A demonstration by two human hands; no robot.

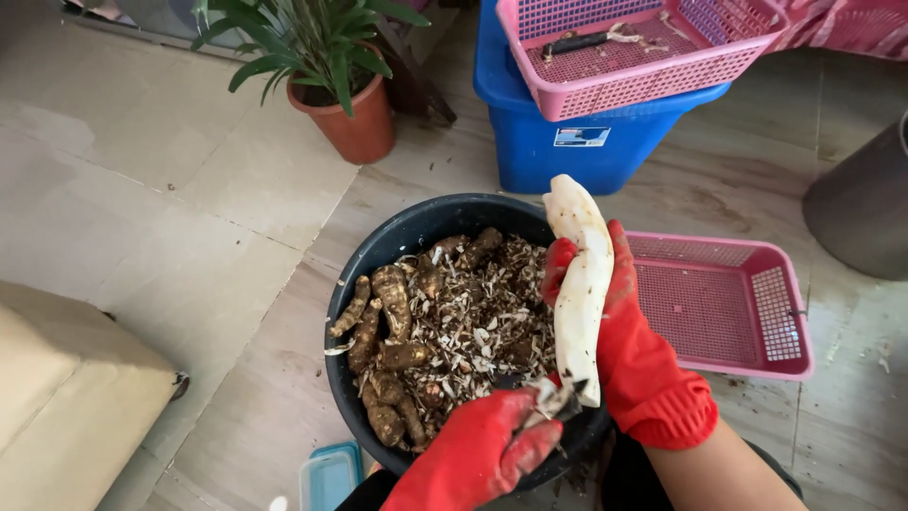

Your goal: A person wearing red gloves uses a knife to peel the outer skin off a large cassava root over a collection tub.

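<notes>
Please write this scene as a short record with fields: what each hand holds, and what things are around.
left hand: red-gloved left hand grips a small peeler
right hand: red-gloved right hand holds a peeled white root upright
below: dark tub with unpeeled brown roots and peelings
beside: pink basket on the floor
behind: blue bin, potted plant
</notes>
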